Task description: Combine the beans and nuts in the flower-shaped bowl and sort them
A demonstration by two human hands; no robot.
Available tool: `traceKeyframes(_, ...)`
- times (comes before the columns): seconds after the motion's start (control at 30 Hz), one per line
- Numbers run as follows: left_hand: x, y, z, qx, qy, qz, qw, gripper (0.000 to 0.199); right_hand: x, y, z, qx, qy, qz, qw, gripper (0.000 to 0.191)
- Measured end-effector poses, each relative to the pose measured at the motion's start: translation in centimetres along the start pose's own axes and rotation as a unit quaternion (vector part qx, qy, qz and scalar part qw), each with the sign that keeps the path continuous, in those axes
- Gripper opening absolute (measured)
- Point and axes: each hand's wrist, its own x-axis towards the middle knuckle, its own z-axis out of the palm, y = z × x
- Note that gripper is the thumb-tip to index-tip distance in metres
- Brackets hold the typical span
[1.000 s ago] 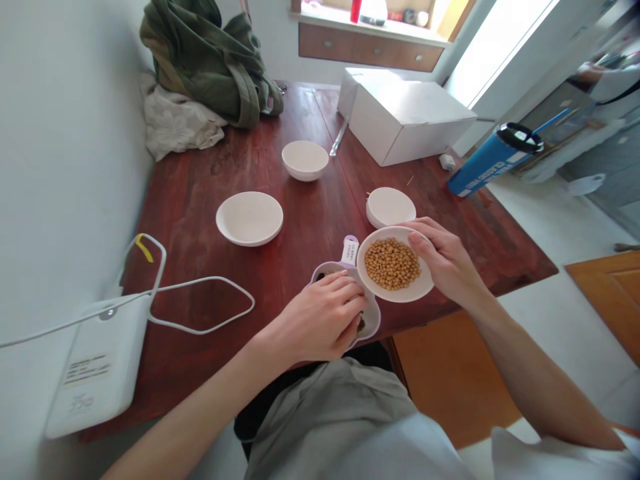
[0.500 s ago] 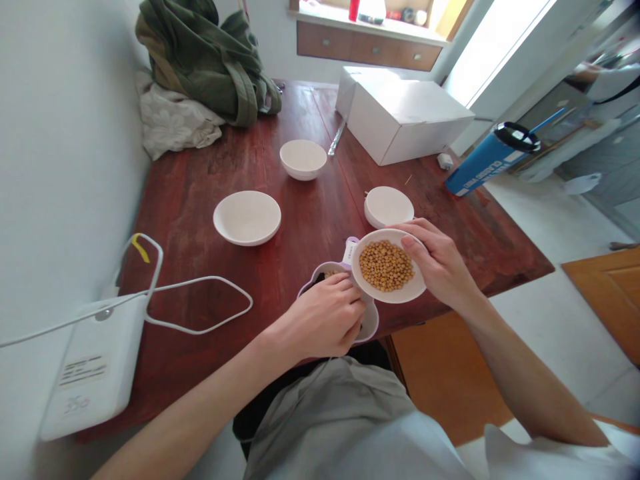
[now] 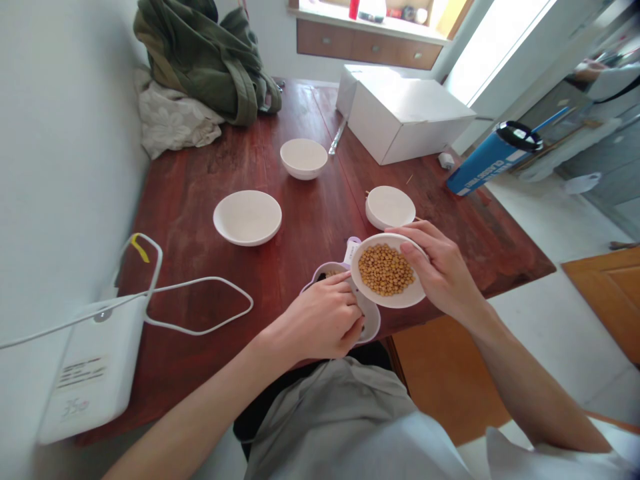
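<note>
Grips the bowl [image 3: 413, 291] of yellow beans [image 3: 385, 270] by its rim with the right hand [image 3: 441, 268], overlapping the lobed tray [image 3: 371, 325] near the front edge of the table [image 3: 300, 220]. Curls left hand [image 3: 323, 315] fingers over the tray; cannot tell if pinching anything. Has table leftward to the cable [image 3: 252, 301].

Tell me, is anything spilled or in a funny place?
I see no spill: the beans sit in their bowl. A thin stick lies alone on the table near the white box, looking stray.
</note>
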Motion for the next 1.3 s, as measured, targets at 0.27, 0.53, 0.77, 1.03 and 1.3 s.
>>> traceKeyframes(0.27, -0.4, -0.3, -1.0, -0.038, -0.018, 0.005, 0.999, 0.023, -0.2, -0.7, -0.1, -0.046, -0.007, -0.009, 0.999, 0.035)
traceKeyframes(0.53, -0.3, -0.4, -1.0, -0.040, -0.033, -0.003, 0.999, 0.022, -0.3, -1.8, -0.1, -0.100, -0.026, -0.024, 0.994, 0.036)
traceKeyframes(0.77, -0.4, -0.3, -1.0, -0.029, -0.037, -0.016, 0.999, 0.022, -0.2, -2.7, -0.2, -0.138, -0.032, -0.036, 0.989, 0.036)
traceKeyframes(1.03, -0.2, -0.3, -1.0, -0.023, -0.035, -0.018, 0.999, 0.022, -0.2, -3.2, -0.1, -0.177, -0.022, -0.049, 0.983, 0.037)
traceKeyframes(1.3, -0.3, -0.3, -1.1, -0.027, -0.040, -0.021, 0.999, 0.022, -0.1, -3.4, -0.1, -0.195, -0.032, -0.057, 0.979, 0.037)
